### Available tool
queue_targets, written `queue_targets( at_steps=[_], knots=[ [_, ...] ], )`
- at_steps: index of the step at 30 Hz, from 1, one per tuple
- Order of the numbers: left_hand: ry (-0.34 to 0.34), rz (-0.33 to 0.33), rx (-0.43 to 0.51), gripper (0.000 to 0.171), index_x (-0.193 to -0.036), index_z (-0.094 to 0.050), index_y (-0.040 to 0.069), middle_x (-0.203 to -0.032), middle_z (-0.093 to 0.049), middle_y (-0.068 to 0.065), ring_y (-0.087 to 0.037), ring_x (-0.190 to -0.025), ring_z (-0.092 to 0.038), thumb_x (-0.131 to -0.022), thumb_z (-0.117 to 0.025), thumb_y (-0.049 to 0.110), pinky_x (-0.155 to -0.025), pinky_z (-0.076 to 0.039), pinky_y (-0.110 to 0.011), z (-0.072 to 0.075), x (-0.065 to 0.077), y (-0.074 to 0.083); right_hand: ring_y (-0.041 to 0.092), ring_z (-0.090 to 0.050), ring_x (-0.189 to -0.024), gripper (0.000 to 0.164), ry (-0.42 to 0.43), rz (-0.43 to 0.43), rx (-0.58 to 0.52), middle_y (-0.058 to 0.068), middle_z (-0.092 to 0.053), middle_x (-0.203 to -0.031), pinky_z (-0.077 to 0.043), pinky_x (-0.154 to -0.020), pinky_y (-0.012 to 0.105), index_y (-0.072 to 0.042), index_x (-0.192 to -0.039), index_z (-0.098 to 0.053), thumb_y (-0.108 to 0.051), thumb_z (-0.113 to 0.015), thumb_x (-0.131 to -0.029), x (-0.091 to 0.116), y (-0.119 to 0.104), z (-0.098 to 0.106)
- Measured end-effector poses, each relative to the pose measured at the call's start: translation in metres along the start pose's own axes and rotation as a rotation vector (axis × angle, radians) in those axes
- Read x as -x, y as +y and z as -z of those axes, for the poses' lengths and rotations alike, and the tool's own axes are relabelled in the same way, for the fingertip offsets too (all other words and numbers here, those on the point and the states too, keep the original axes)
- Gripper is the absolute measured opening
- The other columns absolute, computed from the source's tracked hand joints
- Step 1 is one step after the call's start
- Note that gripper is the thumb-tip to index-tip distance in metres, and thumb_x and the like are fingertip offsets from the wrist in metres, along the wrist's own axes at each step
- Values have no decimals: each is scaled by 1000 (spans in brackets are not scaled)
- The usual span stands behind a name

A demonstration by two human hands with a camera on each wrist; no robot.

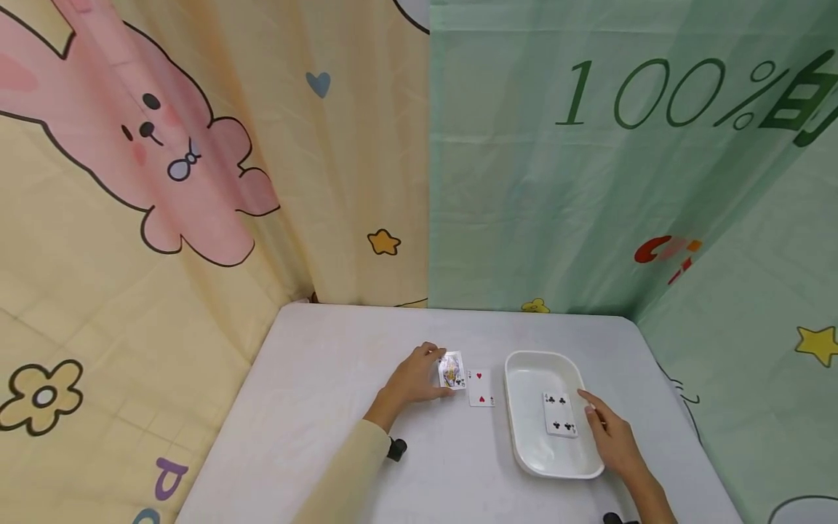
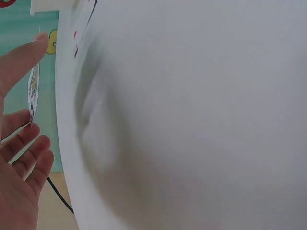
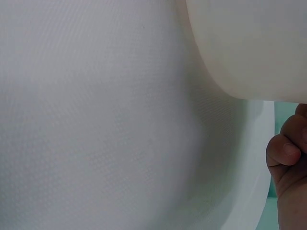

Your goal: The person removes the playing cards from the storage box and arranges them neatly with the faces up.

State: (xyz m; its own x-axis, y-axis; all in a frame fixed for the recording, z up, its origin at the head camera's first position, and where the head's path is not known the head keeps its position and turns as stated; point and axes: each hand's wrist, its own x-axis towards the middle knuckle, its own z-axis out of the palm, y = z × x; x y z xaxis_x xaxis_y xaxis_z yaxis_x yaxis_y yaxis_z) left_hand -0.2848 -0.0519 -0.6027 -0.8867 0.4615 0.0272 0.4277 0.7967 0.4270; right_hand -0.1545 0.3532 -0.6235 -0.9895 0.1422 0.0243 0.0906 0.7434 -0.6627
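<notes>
Left of the glossy white, round-cornered tray [image 1: 550,375], the left hand [image 1: 412,375] pinches a white, rectangular court card [image 1: 452,370] by its edges; the right hand [image 1: 614,437] grips the tray's right rim. A white two-of-hearts card [image 1: 481,388] lies near the left rim, a white four-of-clubs card [image 1: 559,415] inside. White cloth [image 1: 294,407] spreads wide left of the tray, narrower to its right.
</notes>
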Motion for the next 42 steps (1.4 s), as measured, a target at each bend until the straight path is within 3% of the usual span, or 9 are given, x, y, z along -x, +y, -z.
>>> queue_targets(
  at_steps=[5, 10, 22, 42],
  knots=[
    [-41, -4, 9, 90, -151, -52, 14, -146, -51, -4, -22, -133, -51, -78, -86, 55, -109, -50, -41, -7, 6, -17, 22, -63, -92, 45, 14, 13, 9, 19, -69, -113, -52, -69, 27, -14, -153, -49, -32, -38, -113, -1, 1, -2],
    [-68, -26, -13, 91, -152, -52, 18, -145, -53, -1, -21, -132, -51, -77, -84, 58, -110, -48, -40, -16, 8, -22, 12, -54, -79, 44, 30, 23, 8, 11, -66, -99, -48, -63, 24, -15, -152, -50, -30, -39, -113, -2, 3, -3],
    [-70, -53, -143, 88, -150, -55, 23, -141, -55, 0, -22, -128, -49, -77, -79, 68, -105, -48, -44, -23, 3, -18, 10, -49, -73, 44, 31, 24, -6, 9, -61, -90, -44, -60, 24, -15, -152, -50, -31, -39, -113, -1, -1, -2],
    [-99, -9, -127, 86, -150, -54, 24, -142, -52, -2, -25, -128, -47, -77, -80, 63, -102, -47, -45, -15, 3, -8, 16, -53, -77, 45, 0, 15, 3, 11, -62, -92, -46, -61, 25, -14, -153, -49, -32, -38, -113, -3, -1, 1]
  ],
)
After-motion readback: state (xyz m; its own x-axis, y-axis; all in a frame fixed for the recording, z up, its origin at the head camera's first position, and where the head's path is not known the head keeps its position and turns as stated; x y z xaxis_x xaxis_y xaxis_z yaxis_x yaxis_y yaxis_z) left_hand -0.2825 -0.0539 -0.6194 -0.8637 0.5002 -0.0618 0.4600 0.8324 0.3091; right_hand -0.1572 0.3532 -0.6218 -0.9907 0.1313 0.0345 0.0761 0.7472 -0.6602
